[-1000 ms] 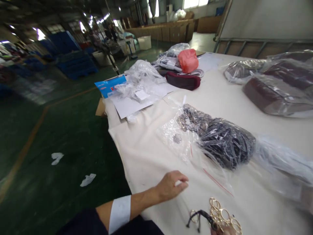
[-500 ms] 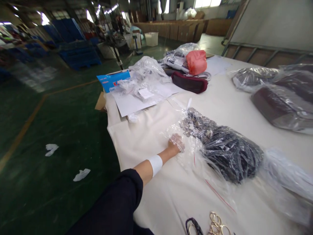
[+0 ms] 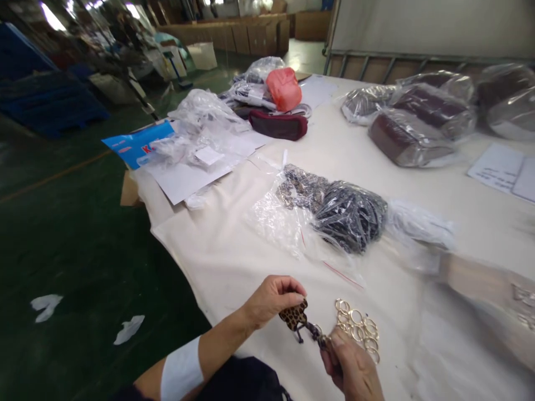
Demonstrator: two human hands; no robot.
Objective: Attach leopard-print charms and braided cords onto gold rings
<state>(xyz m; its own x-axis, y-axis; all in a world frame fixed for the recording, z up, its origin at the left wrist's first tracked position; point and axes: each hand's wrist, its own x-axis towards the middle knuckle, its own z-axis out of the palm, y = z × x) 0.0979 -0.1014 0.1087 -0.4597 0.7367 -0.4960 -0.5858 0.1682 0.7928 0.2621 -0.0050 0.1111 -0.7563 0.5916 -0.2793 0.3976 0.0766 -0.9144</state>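
Observation:
My left hand (image 3: 270, 299) pinches a small leopard-print piece (image 3: 293, 314) just above the cream table cover (image 3: 234, 262). A dark cord (image 3: 310, 331) runs from that piece to my right hand (image 3: 351, 367), which grips the cord's other end with a metal ring at its fingertips. A pile of gold metal rings (image 3: 357, 327) lies on the cloth right beside my right hand. Behind both hands sits a clear plastic bag (image 3: 330, 214) stuffed with dark cords and leopard-print pieces, its mouth facing left.
Papers and crumpled plastic bags (image 3: 200, 150) lie at the table's left edge over a blue box (image 3: 136, 143). A maroon pouch (image 3: 278, 123) and an orange bag (image 3: 284, 88) sit farther back. Wrapped maroon bundles (image 3: 412, 136) lie at the back right. Green floor with paper scraps (image 3: 127, 328) is on the left.
My left hand reached into the plastic bag's mouth, then drew back near me with a leopard-print piece. My right hand has come into view and holds the cord.

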